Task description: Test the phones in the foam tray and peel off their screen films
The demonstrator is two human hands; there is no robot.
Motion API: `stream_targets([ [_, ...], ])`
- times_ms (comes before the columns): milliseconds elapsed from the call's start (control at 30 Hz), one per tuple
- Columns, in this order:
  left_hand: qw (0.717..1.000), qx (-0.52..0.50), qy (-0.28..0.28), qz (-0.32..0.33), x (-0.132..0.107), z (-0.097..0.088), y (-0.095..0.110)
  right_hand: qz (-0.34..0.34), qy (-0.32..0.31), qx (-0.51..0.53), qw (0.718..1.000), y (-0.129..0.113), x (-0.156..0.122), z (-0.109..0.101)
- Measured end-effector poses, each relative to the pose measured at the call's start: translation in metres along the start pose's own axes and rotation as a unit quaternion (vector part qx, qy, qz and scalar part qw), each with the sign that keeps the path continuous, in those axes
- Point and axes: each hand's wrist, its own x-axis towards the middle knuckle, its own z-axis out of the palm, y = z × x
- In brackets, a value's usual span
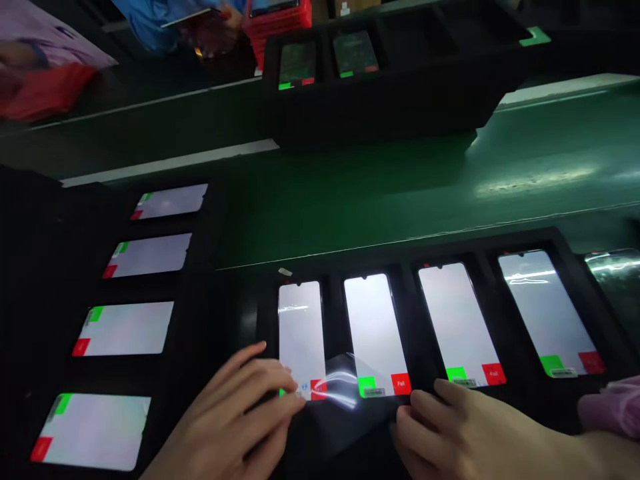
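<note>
My left hand (225,417) and my right hand (455,427) both reach over the near edge of a black tray (400,259). Between them lies a glossy dark panel (345,407), and both hands appear to grip its sides. Several lit smartphone screens (460,320) sit upright in the tray's slots, each showing green and red "Fail" boxes at its lower end. My left fingertips cover the bottom of the leftmost phone (300,327). The panel hides part of that phone's lower corner.
Several more lit phones (123,329) lie in a black tray to the left. A green conveyor belt (350,207) runs behind, carrying another black tray (390,80). A pink cloth (610,407) lies at right. A person in a blue sleeve (150,20) stands beyond, beside stacked red crates (277,27).
</note>
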Motion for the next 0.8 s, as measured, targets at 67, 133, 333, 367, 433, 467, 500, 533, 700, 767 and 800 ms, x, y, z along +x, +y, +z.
stream_targets([
  [67,0.999,-0.005,0.035,0.008,0.011,0.005,-0.013,0.001,-0.003,-0.022,1.000,0.003,0.005,0.003],
  [133,0.996,-0.023,0.081,0.015,0.021,0.015,-0.026,0.001,-0.010,-0.032,0.999,0.009,0.008,0.003],
  [333,0.961,0.202,0.157,-0.106,0.032,0.040,-0.069,-0.018,-0.033,0.052,0.998,0.055,0.034,-0.004],
  [367,0.955,0.222,0.152,-0.123,0.032,0.041,-0.074,0.004,-0.041,0.092,0.995,0.069,0.041,-0.005],
  [433,0.956,0.218,0.145,-0.136,0.030,0.042,-0.079,0.110,-0.005,0.194,0.975,0.098,0.054,-0.008],
  [467,0.957,0.210,0.144,-0.136,0.030,0.043,-0.081,0.167,0.017,0.242,0.956,0.111,0.060,-0.011],
  [500,0.958,0.206,0.144,-0.136,0.029,0.043,-0.081,0.225,0.043,0.285,0.931,0.122,0.064,-0.015],
  [533,0.959,0.202,0.146,-0.137,0.029,0.043,-0.080,0.272,0.060,0.320,0.905,0.129,0.068,-0.020],
  [700,0.960,0.166,0.171,-0.144,0.027,0.048,-0.078,0.372,0.082,0.383,0.842,0.129,0.072,-0.045],
  [767,0.961,0.142,0.185,-0.146,0.028,0.050,-0.080,0.378,0.084,0.380,0.840,0.122,0.070,-0.049],
  [800,0.961,0.130,0.194,-0.148,0.028,0.051,-0.081,0.378,0.082,0.381,0.840,0.120,0.070,-0.049],
])
